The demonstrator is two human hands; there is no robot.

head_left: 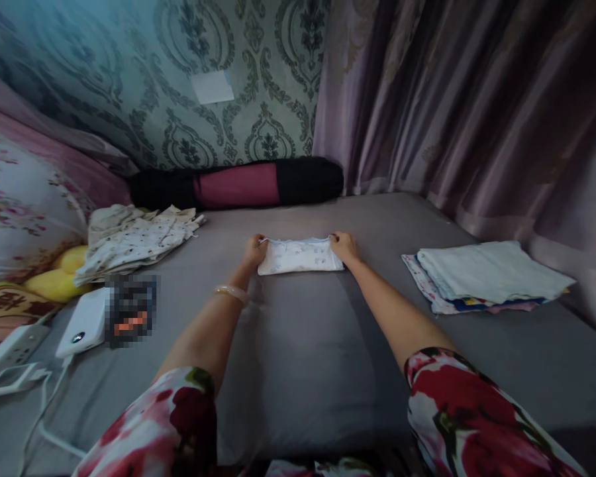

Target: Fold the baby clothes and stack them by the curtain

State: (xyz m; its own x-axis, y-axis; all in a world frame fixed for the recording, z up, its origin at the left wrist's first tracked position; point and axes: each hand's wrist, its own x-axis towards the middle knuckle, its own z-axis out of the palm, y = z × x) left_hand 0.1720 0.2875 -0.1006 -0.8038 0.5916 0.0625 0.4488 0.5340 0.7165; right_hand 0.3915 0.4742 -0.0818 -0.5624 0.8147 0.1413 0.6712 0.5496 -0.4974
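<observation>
A small white printed garment [300, 256] lies folded flat on the grey bed sheet [298, 344], straight ahead of me. My left hand [254, 251] pinches its upper left corner, fingers closed on the cloth. My right hand [344, 246] grips the upper right corner the same way. Both arms reach forward over the sheet, and a pale bangle [232, 292] circles my left wrist.
A stack of folded cloths [487, 276] sits to the right. A heap of unfolded pale clothes [134, 238] lies at the left, near yellow plush [59, 275]. A white power bank [83, 322], power strip [10, 349] and cable lie near left. A black-and-maroon bolster [238, 183] lines the wall.
</observation>
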